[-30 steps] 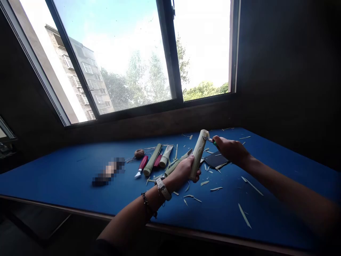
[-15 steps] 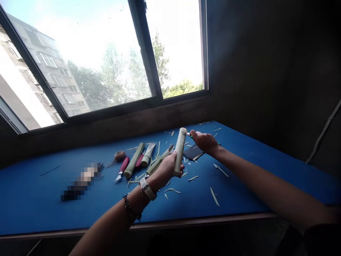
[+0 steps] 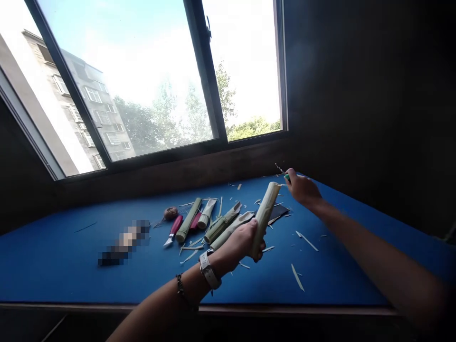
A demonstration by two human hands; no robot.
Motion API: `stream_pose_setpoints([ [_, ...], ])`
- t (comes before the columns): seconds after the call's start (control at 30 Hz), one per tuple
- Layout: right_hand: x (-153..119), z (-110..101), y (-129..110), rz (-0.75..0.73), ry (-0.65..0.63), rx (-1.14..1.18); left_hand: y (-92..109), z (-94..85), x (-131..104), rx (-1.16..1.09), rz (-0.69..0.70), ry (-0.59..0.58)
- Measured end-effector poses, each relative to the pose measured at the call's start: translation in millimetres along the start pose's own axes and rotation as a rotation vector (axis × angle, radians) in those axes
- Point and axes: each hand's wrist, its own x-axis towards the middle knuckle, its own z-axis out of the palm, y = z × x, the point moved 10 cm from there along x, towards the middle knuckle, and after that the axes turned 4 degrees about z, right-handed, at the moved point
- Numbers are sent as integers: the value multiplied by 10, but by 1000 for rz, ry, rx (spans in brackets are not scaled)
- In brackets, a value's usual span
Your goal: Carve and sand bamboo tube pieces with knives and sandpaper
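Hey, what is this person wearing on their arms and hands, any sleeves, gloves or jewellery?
Both forearms are bare, with no gloves. The left hand has a pale wristwatch with a light strap at the wrist, and a thin dark beaded bracelet a little further up the forearm. The right hand and its wrist show no watch, ring or band that can be made out.
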Motion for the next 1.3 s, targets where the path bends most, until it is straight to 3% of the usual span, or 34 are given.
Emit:
stream_pose_setpoints([
  [0.27, -270, -141, -654, -323, 24, 57, -24, -405, 54, -71, -20, 146],
  [0.43, -316, -16, -774, -394, 34, 36, 47, -379, 26, -5, 33, 99],
  [0.57, -301, 58, -801, -407, 37, 17, 3, -398, -7, 66, -10, 138],
  [0.8, -341, 136, -898, -387, -60, 25, -141, -399, -48, -62, -17, 133],
  [0.9, -178, 177, -751, -271, -131, 24, -244, -230, -237, -82, -66, 150],
  [0.93, -77, 178, -638, -202, -150, 17, -290, -93, -306, -53, -98, 93],
  [1.0, 143, 149, -360, -38, -174, -7, -415, 278, -437, -57, -204, -143],
  [1.03, 240, 115, -245, 21, -173, -15, -402, 312, -451, -93, -183, -139],
  [1.1, 372, 36, -141, 54, -168, -9, -345, 87, -403, -151, -106, 65],
  [1.2, 380, -112, -219, -6, -141, 22, -338, -162, -289, -191, -91, 118],
  [1.3, 214, -263, -435, -127, -95, 50, -309, -357, -170, -209, -48, 106],
])
